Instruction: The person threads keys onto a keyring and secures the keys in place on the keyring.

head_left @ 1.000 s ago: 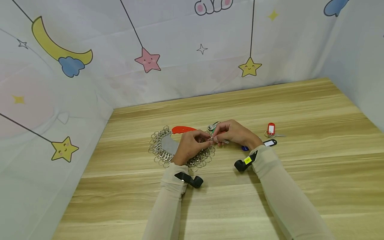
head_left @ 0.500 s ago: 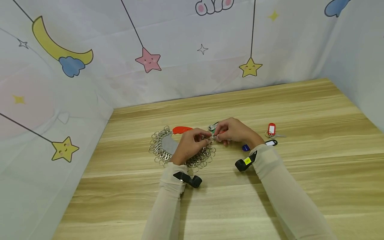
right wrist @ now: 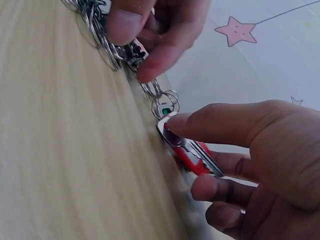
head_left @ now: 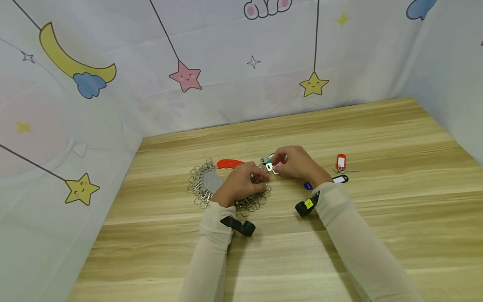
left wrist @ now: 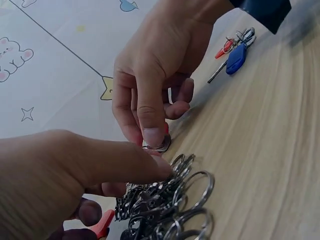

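Note:
My right hand pinches a silver key with a red key tag behind it; in the right wrist view the thumb lies on the key's head. Split rings on a chain of metal clasps stand right at that key. My left hand, its thumb and forefinger apart, hovers over the fan of metal clasps and key rings. These clasps line the edge of a grey plate with a red handle. The left forearm side of the plate is partly hidden by the hand.
Beside the right hand's fingertips lies a green key tag with keys. Right of that hand are a blue tag, a black tag and a red tag with its key. A printed cloth wall borders the wooden table.
My left thumb and forefinger have let go of the small metal piece and spread apart. My right hand has shifted slightly up and right with the key and red tag.

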Demonstrator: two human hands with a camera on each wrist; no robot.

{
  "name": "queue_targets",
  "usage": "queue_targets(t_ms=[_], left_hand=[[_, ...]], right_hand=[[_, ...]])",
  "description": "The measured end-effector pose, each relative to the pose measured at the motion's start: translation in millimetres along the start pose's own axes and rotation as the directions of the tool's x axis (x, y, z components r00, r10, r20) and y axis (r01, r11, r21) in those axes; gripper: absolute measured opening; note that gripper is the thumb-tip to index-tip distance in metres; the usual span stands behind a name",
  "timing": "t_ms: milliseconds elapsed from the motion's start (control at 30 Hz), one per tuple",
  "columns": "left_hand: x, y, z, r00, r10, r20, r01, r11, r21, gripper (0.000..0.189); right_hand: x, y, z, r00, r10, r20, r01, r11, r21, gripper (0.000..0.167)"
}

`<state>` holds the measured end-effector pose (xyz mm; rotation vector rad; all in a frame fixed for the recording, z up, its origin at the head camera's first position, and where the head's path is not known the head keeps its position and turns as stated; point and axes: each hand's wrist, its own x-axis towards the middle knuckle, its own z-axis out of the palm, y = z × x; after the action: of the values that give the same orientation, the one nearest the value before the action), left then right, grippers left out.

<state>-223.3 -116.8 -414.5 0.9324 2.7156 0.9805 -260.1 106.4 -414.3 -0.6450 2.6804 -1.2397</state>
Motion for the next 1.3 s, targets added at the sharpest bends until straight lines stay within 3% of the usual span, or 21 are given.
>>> queue_targets(t_ms=[267, 433, 600, 700, 933, 1133, 1200, 1300], left_hand=[[2.8, 6.4, 4.7, 0.999, -0.05, 0.011, 0.05, 0.997, 0.062, 0.003], [4.6, 6.8, 8.2, 0.998, -0.067, -0.001, 0.066, 0.993, 0.1, 0.006], [5.6, 5.3, 11.9, 0.997, -0.065, -0.051, 0.072, 0.985, 0.159, 0.004], [4.4, 6.0, 11.1, 0.997, -0.052, -0.057, 0.059, 0.989, 0.136, 0.002], [1.9, 7.5, 8.3, 1.0, -0.022, -0.022, 0.024, 0.994, 0.108, 0.016], [1.2, 8.3, 8.7, 0.996, -0.086, 0.001, 0.085, 0.994, 0.072, 0.011], [1.0, 8.5, 8.2, 0.994, -0.104, 0.013, 0.103, 0.993, 0.051, 0.012], [1.1, 8.8, 7.6, 0.993, -0.114, 0.022, 0.113, 0.993, 0.032, 0.015]], right_hand=[[-4.6, 0, -19, 0.996, 0.075, -0.053, -0.078, 0.996, -0.05, 0.014], [-15.2, -4, -44, 0.99, 0.089, -0.107, -0.089, 0.996, -0.001, 0.011], [-30.0, -7, -72, 0.981, 0.098, -0.166, -0.092, 0.995, 0.043, 0.014], [-38.7, -7, -87, 0.976, 0.108, -0.186, -0.099, 0.993, 0.058, 0.017], [-55.7, -5, -113, 0.977, 0.148, -0.151, -0.143, 0.989, 0.043, 0.016], [-68.8, -3, -129, 0.975, 0.169, -0.141, -0.168, 0.986, 0.021, 0.018], [-72.2, -1, -133, 0.98, 0.165, -0.111, -0.166, 0.986, 0.007, 0.017], [-76.5, 7, -138, 0.985, 0.174, -0.002, -0.174, 0.984, -0.037, 0.016]])
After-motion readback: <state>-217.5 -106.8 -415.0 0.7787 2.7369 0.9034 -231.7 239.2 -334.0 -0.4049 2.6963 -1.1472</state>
